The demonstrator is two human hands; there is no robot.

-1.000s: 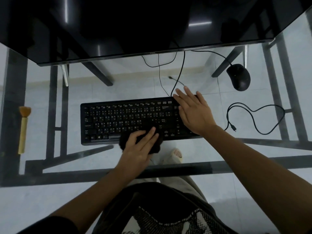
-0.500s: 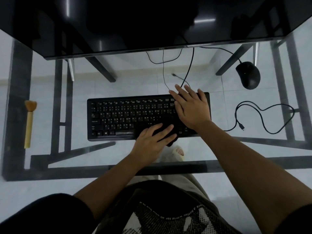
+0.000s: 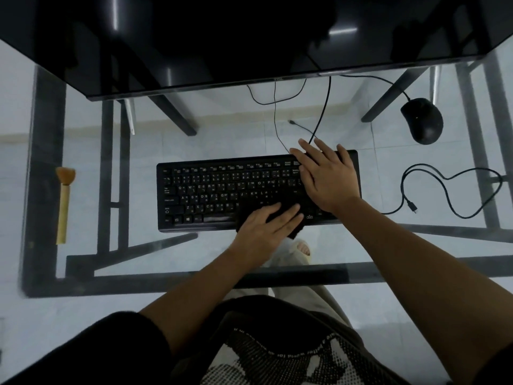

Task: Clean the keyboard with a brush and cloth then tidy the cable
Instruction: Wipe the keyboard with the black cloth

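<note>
A black keyboard (image 3: 211, 190) lies on the glass desk (image 3: 83, 151). My left hand (image 3: 266, 229) presses a dark cloth (image 3: 294, 232) with straight fingers onto the keyboard's lower right keys; most of the cloth is hidden under the hand. My right hand (image 3: 324, 176) lies flat on the keyboard's right end. The keyboard's cable (image 3: 323, 115) runs from behind my right fingers up toward the monitor. A wooden-handled brush (image 3: 63, 204) lies at the desk's left side.
A black monitor (image 3: 222, 37) overhangs the back of the desk. A black mouse (image 3: 423, 120) sits at the right rear. A loose black cable (image 3: 449, 190) loops right of the keyboard. Desk frame bars and my foot show through the glass.
My left hand has slid the cloth rightward along the keyboard's lower rows, closer to my right hand. My right hand stays on the keyboard's right end.
</note>
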